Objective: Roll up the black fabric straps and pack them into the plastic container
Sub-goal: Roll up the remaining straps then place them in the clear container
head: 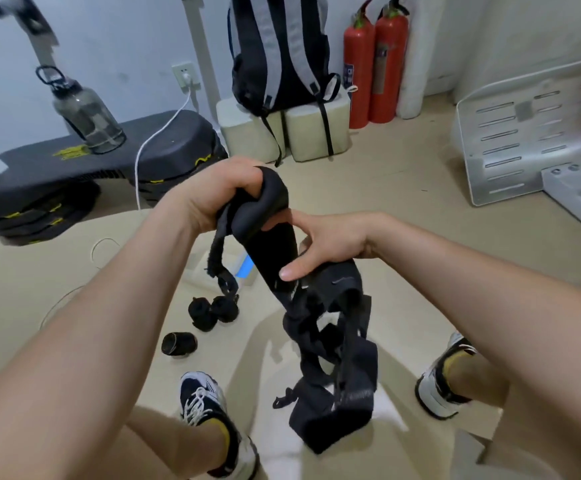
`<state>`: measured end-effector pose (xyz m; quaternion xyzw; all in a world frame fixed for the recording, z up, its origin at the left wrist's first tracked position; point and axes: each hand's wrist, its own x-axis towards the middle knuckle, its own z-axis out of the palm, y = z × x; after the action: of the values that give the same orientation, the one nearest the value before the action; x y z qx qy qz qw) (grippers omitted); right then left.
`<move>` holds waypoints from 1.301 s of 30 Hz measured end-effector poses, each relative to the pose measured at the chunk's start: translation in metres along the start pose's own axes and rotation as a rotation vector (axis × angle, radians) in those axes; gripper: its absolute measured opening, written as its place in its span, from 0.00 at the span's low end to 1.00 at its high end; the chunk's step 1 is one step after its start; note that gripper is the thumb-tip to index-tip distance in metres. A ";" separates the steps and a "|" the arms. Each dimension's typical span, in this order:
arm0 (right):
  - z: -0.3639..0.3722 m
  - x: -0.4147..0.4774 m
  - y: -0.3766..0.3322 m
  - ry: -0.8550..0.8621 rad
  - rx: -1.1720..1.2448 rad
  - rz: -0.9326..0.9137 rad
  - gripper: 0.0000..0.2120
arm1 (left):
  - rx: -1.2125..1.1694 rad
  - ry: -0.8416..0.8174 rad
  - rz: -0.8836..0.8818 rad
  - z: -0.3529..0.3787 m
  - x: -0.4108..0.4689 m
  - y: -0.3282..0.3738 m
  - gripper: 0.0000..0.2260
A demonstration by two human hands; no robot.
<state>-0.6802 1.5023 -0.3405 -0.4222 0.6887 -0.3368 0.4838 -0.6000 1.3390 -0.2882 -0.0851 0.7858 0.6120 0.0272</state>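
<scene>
Head view: yellow markings on the black bench (164, 133) were too blurred to read; rolled straps (213, 311) lay on the floor (403, 188); the left hand (219, 192) clenched the top of the black fabric strap (271, 251); the right hand (327, 244) pinched it lower, tail dangling; the label on the fire extinguishers (375, 64) was illegible.

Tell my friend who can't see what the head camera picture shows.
A person's left hand grips the rolled top end of a long black strap; the right hand holds it lower down. Rolled straps lie on the floor beneath.
</scene>
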 end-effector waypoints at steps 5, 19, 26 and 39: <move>-0.004 0.018 0.006 0.395 -0.017 0.043 0.30 | -0.046 -0.006 -0.026 -0.016 -0.003 -0.004 0.14; -0.028 0.022 0.000 0.627 0.569 0.116 0.08 | -0.253 0.110 -0.341 0.039 -0.011 -0.119 0.12; -0.048 0.012 0.010 0.594 0.455 0.144 0.15 | -0.350 0.440 -0.208 0.054 0.000 -0.112 0.09; -0.014 0.022 0.038 0.355 0.094 0.239 0.11 | -0.713 0.445 0.024 0.032 0.003 -0.059 0.10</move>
<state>-0.7074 1.4989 -0.3781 -0.2488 0.7917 -0.3779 0.4105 -0.5947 1.3559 -0.3529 -0.2102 0.5125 0.8125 -0.1816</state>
